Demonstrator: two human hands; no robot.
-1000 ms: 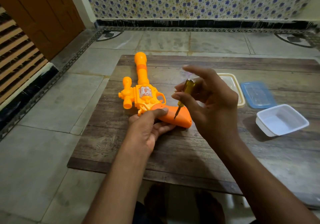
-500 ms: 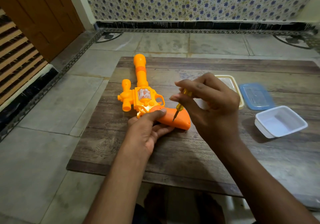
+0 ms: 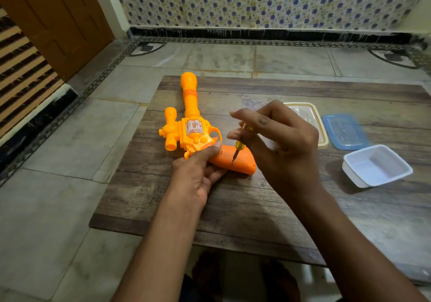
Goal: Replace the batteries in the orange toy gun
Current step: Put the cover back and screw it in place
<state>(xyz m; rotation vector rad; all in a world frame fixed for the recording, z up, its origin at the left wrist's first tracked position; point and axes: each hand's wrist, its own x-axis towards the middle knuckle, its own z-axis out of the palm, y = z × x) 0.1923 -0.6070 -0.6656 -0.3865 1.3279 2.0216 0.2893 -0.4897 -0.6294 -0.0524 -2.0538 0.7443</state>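
The orange toy gun [image 3: 190, 127] lies flat on the low wooden table [image 3: 256, 208], barrel pointing away from me, its darker orange grip toward the right. My left hand [image 3: 198, 173] holds the gun where body meets grip, thumb on top, fingers underneath. My right hand [image 3: 279, 145] pinches a small yellow-handled screwdriver [image 3: 239, 146] between thumb and fingers. The screwdriver stands nearly upright with its tip on a screw in the grip. Most of its handle is hidden behind my fingers.
On the table's right side sit a cream-rimmed clear lid [image 3: 320, 124], a blue-rimmed clear lid [image 3: 345, 130] and an empty white plastic container [image 3: 376, 165]. The table stands on a tiled floor, with a brown door at the far left and a patterned wall behind.
My right hand's fingers shifted around the screwdriver handle, opening, curling and spreading again, while the tip stayed on the grip. The left hand and the gun kept their place.
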